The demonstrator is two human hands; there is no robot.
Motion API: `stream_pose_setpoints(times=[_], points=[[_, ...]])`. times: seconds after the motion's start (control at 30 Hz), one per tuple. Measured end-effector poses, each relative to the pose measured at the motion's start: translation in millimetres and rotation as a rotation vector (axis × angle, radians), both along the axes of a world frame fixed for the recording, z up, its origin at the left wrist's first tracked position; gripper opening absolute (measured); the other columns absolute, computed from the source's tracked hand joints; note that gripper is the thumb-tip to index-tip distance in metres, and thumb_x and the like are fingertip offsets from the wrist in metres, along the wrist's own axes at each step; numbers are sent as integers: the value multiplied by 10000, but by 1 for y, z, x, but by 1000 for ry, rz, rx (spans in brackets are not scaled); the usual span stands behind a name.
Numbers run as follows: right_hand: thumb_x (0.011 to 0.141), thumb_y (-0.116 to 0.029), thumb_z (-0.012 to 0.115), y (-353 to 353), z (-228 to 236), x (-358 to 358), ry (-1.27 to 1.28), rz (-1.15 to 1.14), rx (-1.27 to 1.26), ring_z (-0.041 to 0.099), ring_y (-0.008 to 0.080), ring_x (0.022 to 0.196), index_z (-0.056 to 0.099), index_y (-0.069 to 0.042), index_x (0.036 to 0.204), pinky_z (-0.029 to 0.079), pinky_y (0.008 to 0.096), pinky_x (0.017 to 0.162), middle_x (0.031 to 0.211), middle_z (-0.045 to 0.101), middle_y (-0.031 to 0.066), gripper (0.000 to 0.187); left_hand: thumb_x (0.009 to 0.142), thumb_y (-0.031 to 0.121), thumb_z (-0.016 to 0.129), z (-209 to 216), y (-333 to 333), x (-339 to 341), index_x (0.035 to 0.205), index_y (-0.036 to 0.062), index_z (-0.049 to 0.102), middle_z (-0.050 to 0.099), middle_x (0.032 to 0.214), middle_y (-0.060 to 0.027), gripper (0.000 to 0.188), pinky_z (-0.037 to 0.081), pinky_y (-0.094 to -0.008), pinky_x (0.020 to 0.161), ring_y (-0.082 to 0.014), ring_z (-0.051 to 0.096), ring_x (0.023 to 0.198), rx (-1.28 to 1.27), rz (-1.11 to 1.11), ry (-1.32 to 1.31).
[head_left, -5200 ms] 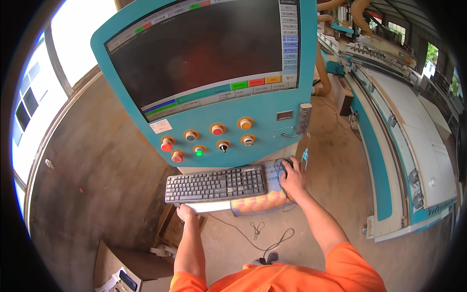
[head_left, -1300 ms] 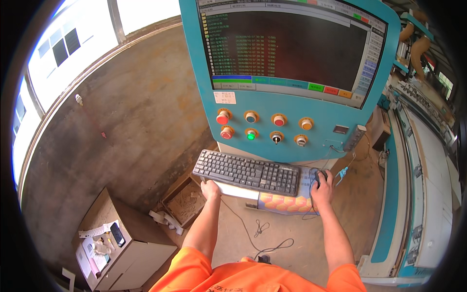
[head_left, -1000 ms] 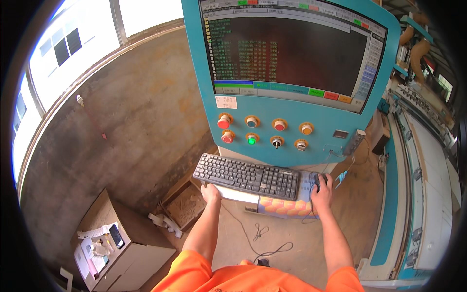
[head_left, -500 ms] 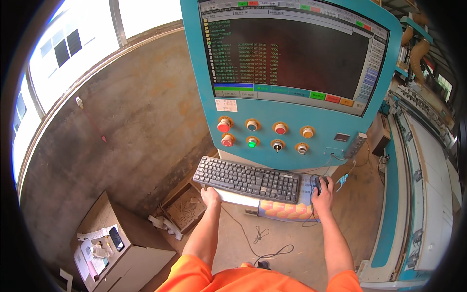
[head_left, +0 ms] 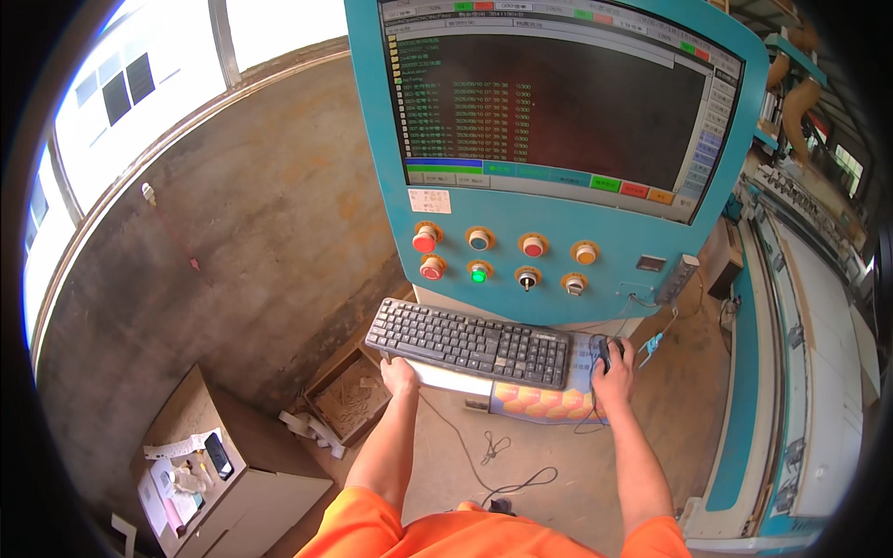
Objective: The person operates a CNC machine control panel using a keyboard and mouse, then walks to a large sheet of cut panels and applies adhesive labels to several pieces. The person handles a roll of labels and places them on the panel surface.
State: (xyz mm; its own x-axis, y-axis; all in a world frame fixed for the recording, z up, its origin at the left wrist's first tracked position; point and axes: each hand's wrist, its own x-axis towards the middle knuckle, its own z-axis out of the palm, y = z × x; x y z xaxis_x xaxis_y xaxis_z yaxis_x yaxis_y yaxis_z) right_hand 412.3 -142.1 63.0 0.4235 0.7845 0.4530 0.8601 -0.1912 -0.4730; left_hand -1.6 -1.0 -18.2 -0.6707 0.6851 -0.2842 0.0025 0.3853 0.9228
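Note:
A black computer mouse (head_left: 606,354) sits on a printed mouse pad (head_left: 544,404), and my right hand (head_left: 614,375) is wrapped over it. My left hand (head_left: 398,374) grips the front edge of the white keyboard shelf (head_left: 451,379) near its left end, its fingertips partly hidden. Across that shelf lies a black keyboard (head_left: 470,342), which neither hand touches. Above it stands a teal control panel (head_left: 446,307) with a monitor (head_left: 595,112) showing a file list. Below the screen are two rows of buttons and switches, among them a lit green button (head_left: 478,274).
At lower left a box-like cabinet (head_left: 270,493) carries a phone (head_left: 219,456) and papers. An open box of scraps (head_left: 349,400) stands by the wall. A cable (head_left: 521,484) lies looped on the floor. Along the right runs a long machine bed (head_left: 809,372).
The view has shifted very slightly, so the panel and keyboard appear a little farther left. Both hands keep their places on the mouse and the shelf edge.

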Motion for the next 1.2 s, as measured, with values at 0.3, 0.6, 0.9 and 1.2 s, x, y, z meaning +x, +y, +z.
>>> stream_pose_setpoints(times=[0.3, 0.6, 0.9, 1.2], points=[[833, -178, 658, 1, -1, 2, 6, -5, -7, 471, 371, 1304, 575, -86, 1326, 466, 467, 1015, 1445, 446, 157, 508, 856, 195, 452, 17, -5, 5, 1389, -41, 498, 595, 1312, -286, 585, 450, -419, 1029, -395, 597, 1193, -38, -16, -45], [841, -179, 655, 0, -2, 1, -1, -2, 0, 469, 370, 1306, 560, -87, 1344, 463, 464, 1017, 1445, 446, 158, 520, 858, 202, 451, 4, 1, -1, 1419, -62, 458, 563, 1355, -290, 620, 436, -409, 1053, -390, 574, 1235, -37, -28, -54], [834, -169, 656, 0, -3, 4, -17, 0, 19, 475, 374, 1294, 553, -82, 1346, 458, 463, 1018, 1432, 453, 156, 530, 857, 206, 452, 21, -6, 7, 1434, -12, 461, 590, 1323, -278, 617, 490, -426, 987, -390, 616, 1165, -55, -37, -67], [835, -169, 656, 1, -2, 3, -16, -4, 3, 468, 378, 1299, 548, -88, 1360, 453, 464, 1026, 1437, 447, 164, 542, 857, 212, 455, 49, -20, 16, 1432, 1, 468, 597, 1316, -269, 613, 487, -429, 987, -388, 621, 1155, -58, -14, 9]])
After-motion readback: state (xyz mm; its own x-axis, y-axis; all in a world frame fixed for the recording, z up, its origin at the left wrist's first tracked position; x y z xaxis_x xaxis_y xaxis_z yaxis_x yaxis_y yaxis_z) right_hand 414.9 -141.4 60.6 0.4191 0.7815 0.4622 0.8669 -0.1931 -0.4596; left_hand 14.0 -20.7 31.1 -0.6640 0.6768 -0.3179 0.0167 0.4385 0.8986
